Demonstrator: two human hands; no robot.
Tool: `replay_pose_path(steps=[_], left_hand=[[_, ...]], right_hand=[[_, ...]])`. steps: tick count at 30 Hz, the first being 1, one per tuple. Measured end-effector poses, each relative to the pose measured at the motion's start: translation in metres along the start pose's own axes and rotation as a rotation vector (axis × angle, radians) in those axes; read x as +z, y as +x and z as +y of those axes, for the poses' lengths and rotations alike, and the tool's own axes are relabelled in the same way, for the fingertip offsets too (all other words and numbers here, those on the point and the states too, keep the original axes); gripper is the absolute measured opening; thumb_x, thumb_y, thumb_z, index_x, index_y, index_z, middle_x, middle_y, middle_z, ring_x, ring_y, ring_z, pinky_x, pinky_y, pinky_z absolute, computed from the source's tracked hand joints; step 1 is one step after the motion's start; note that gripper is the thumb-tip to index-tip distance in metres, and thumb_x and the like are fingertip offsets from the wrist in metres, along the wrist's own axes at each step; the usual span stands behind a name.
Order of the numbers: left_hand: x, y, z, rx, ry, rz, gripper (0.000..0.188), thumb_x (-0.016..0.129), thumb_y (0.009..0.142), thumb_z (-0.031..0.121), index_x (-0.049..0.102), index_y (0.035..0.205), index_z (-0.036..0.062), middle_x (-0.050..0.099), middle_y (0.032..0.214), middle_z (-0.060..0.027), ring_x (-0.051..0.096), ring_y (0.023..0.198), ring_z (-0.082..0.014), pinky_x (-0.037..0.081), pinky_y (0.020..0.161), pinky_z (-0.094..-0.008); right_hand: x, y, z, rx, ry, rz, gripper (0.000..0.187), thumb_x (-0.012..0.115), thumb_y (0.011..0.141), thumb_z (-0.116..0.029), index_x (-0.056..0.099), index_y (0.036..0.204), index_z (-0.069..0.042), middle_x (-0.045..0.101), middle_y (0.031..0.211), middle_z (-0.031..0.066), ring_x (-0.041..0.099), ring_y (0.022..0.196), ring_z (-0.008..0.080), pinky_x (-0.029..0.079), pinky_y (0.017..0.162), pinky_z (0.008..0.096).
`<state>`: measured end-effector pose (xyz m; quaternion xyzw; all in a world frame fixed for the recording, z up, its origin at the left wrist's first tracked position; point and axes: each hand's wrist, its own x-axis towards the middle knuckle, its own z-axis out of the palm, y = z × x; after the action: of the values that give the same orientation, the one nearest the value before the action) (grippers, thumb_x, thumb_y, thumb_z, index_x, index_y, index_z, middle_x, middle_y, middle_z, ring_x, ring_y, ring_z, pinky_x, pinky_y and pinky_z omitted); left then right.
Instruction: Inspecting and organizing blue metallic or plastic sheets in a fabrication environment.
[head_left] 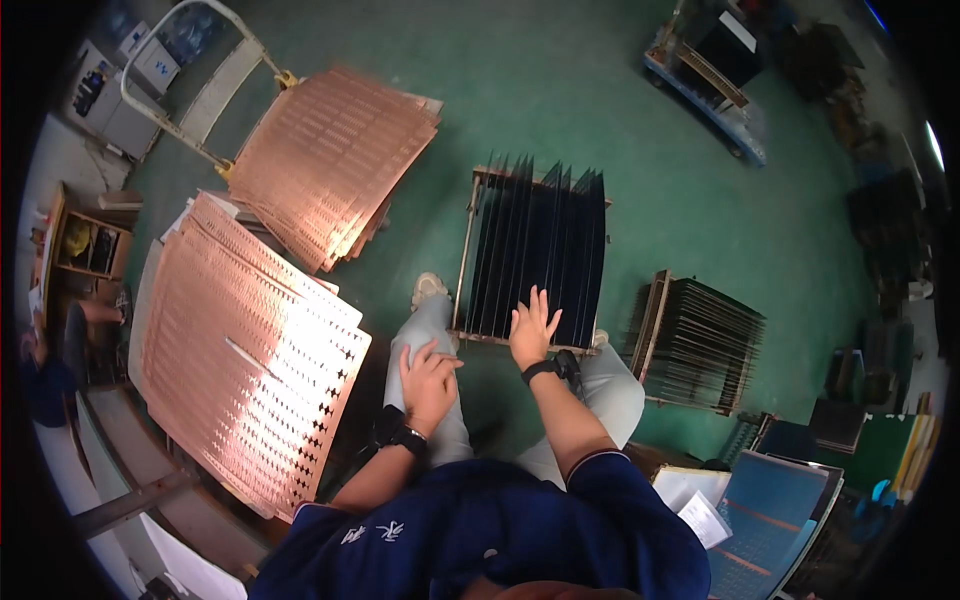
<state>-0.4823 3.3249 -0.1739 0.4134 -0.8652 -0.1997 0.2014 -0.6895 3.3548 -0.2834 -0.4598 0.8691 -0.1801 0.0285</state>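
Observation:
In front of me on the floor stands a rack (466, 240) packed with thin dark panels (535, 240) set on edge. My right hand (533, 332) is over the rack's near end, fingers spread and nothing in them; whether the fingertips touch the panels I cannot tell. Above my left thigh rests my left hand (428, 384), its fingers loosely parted and holding nothing. A large stack of copper-coloured perforated sheets (240, 340) lies to the left of that hand.
A second copper sheet stack (330, 150) sits on a hand trolley (205, 95) at the far left. Another rack of dark panels (700, 340) is to my right. Farther off stands a blue cart (705, 110). Blue boards (755, 510) lie at the lower right.

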Motion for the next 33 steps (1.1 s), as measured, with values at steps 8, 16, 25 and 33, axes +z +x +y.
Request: replay_pose_path(steps=[8, 16, 25, 33], left_hand=[[0.007, -0.005, 0.001, 0.034, -0.002, 0.013, 0.017, 0.057, 0.072, 0.005, 0.067, 0.079, 0.0166, 0.063, 0.087, 0.0032, 0.052, 0.111, -0.0219, 0.023, 0.105, -0.0505], [0.011, -0.003, -0.002, 0.045, -0.038, 0.022, 0.019, 0.055, 0.073, 0.004, 0.068, 0.079, 0.0162, 0.064, 0.086, -0.0005, 0.052, 0.110, -0.0229, 0.023, 0.105, -0.0482], [-0.045, 0.039, 0.043, -0.409, -1.567, -0.371, 0.046, 0.041, 0.098, 0.035, 0.037, 0.135, 0.0083, 0.051, 0.125, -0.0135, 0.054, 0.107, -0.0175, 0.044, 0.090, -0.0314], [-0.087, 0.044, 0.087, -0.347, -1.580, -0.338, 0.050, 0.051, 0.095, 0.030, 0.040, 0.133, -0.0002, 0.054, 0.120, -0.0076, 0.053, 0.105, -0.0142, 0.044, 0.087, -0.0264]], right_hand=[[0.000, 0.006, -0.014, 0.071, -0.007, -0.079, 0.018, 0.059, 0.081, -0.018, 0.067, 0.090, -0.005, 0.033, 0.145, 0.0096, 0.023, 0.136, 0.0306, 0.009, 0.106, 0.0623], [-0.218, 0.019, 0.007, 0.037, 0.496, 0.028, 0.033, 0.052, 0.090, -0.023, 0.053, 0.069, 0.003, 0.054, 0.067, 0.0247, 0.055, 0.059, 0.0381, 0.043, 0.056, 0.0422], [-0.376, -0.137, 0.118, 0.329, 1.393, 0.202, 0.031, 0.054, 0.092, -0.024, 0.060, 0.100, 0.005, 0.066, 0.090, 0.0096, 0.063, 0.077, 0.0142, 0.050, 0.070, 0.0269], [-0.357, -0.189, 0.090, 0.208, 1.735, 0.449, 0.065, 0.040, 0.096, -0.043, 0.032, 0.135, 0.008, 0.045, 0.133, 0.0196, 0.049, 0.118, 0.0258, 0.043, 0.095, 0.0368]])
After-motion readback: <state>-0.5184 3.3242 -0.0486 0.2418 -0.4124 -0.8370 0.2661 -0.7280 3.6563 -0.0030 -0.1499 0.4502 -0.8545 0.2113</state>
